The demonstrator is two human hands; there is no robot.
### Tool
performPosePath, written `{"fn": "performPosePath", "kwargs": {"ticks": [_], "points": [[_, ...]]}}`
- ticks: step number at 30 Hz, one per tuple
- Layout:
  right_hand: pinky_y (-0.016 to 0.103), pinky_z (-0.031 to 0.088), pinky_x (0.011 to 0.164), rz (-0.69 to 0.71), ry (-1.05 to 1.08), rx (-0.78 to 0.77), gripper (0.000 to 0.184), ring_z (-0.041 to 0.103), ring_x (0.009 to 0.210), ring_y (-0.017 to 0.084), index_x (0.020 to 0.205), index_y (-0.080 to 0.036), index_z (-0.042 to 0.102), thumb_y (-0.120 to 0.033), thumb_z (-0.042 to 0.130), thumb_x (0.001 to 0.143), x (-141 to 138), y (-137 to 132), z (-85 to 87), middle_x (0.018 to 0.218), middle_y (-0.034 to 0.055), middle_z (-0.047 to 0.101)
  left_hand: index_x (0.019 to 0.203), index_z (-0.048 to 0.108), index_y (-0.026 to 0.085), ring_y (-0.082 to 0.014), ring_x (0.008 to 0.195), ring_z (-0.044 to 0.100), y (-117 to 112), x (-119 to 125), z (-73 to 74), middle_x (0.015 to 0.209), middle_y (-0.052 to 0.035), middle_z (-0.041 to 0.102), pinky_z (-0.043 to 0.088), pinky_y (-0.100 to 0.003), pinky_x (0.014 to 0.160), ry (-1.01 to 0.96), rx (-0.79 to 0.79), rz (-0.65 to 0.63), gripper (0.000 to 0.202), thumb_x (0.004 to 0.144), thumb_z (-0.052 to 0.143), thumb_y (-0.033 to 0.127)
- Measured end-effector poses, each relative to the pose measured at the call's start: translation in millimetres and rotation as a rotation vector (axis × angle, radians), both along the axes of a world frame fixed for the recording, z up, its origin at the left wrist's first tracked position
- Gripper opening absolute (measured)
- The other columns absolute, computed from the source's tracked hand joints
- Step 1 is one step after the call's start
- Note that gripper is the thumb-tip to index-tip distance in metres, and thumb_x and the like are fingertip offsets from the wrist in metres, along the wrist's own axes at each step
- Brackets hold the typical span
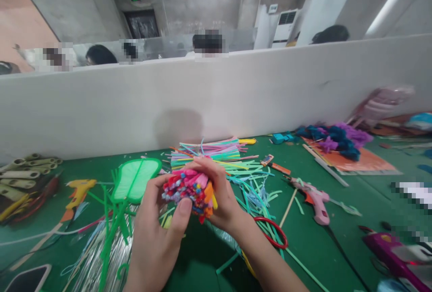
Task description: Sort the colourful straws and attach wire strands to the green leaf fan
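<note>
Both hands are wrapped round a bundle of multicoloured pipe cleaners [189, 190], held above the middle of the table with its cut ends facing me. Pink, red, blue, orange and yellow ends show. My left hand [165, 224] is closed on its left side, the thumb pressed against the front. From the right, my right hand [219, 188] curls over the top and side; some of its fingers are hidden behind the bundle. Just beyond the hands lies a pile of pastel pipe cleaners [209, 152]. A green leaf shape [137, 179] lies left of the left hand.
A yellow glue gun [79, 190] lies at the left, a pink glue gun [315, 197] at the right. Near my right forearm is a red ring [286, 238]. A white partition [216, 94] bounds the green table [202, 265]. Several people sit beyond it.
</note>
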State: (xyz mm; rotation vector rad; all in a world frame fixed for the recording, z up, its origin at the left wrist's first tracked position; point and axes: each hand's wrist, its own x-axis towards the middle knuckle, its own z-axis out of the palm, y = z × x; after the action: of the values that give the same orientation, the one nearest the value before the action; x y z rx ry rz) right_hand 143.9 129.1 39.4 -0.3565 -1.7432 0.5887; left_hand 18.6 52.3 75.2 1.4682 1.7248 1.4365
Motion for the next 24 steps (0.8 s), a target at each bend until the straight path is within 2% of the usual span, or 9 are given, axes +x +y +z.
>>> {"fn": "performPosePath", "kwargs": {"ticks": [2, 8, 17, 21, 24], "points": [[0.045, 0.043, 0.101, -0.016, -0.027, 0.006, 0.065, 0.056, 0.112, 0.023, 0.137, -0.028, 0.034, -0.018, 0.064, 0.080, 1, 1, 1.8, 0.121, 0.0079, 0.057, 0.110, 0.053, 0.025, -0.0197, 0.087, 0.063, 0, -1, 0.7, 0.107, -0.0028, 0.064, 0.052, -0.030, 0.073, -0.003, -0.015, -0.009, 0.037, 0.084, 0.056, 0.050], [0.041, 0.047, 0.095, 0.013, -0.052, -0.051, 0.043, 0.057, 0.109, 0.021, 0.124, -0.024, 0.049, -0.019, 0.059, 0.083, 5, 0, 8.7, 0.117, 0.0073, 0.059, 0.111, 0.057, 0.026, -0.0211, 0.093, 0.065, -1, -4, 2.3, 0.115, -0.0022, 0.065, 0.053, -0.028, 0.072, -0.013, -0.017, -0.008, 0.034, 0.084, 0.054, 0.047], [0.040, 0.046, 0.094, 0.027, -0.021, -0.035, 0.040, 0.058, 0.106, 0.021, 0.119, -0.020, 0.052, -0.019, 0.063, 0.081, 5, 2, 8.7, 0.112, 0.0088, 0.061, 0.108, 0.058, 0.025, -0.0211, 0.091, 0.066, 0, -7, 4.0, 0.110, -0.0022, 0.067, 0.054, -0.027, 0.070, 0.038, 0.008, -0.048, 0.031, 0.086, 0.052, 0.046], [0.041, 0.046, 0.094, 0.017, -0.017, -0.018, 0.036, 0.058, 0.104, 0.021, 0.117, -0.020, 0.053, -0.019, 0.062, 0.082, 5, 2, 9.8, 0.111, 0.0084, 0.062, 0.109, 0.058, 0.026, -0.0195, 0.086, 0.066, 0, -7, 4.3, 0.109, -0.0016, 0.067, 0.055, -0.027, 0.069, 0.047, 0.005, -0.047, 0.030, 0.086, 0.052, 0.045], [0.042, 0.047, 0.093, 0.006, -0.021, 0.010, 0.035, 0.059, 0.103, 0.021, 0.116, -0.021, 0.053, -0.018, 0.061, 0.082, 6, 2, 11.1, 0.109, 0.0076, 0.063, 0.110, 0.058, 0.026, -0.0196, 0.089, 0.066, -1, -6, 5.9, 0.111, -0.0013, 0.067, 0.055, -0.027, 0.071, 0.021, 0.001, -0.045, 0.031, 0.086, 0.053, 0.044]]}}
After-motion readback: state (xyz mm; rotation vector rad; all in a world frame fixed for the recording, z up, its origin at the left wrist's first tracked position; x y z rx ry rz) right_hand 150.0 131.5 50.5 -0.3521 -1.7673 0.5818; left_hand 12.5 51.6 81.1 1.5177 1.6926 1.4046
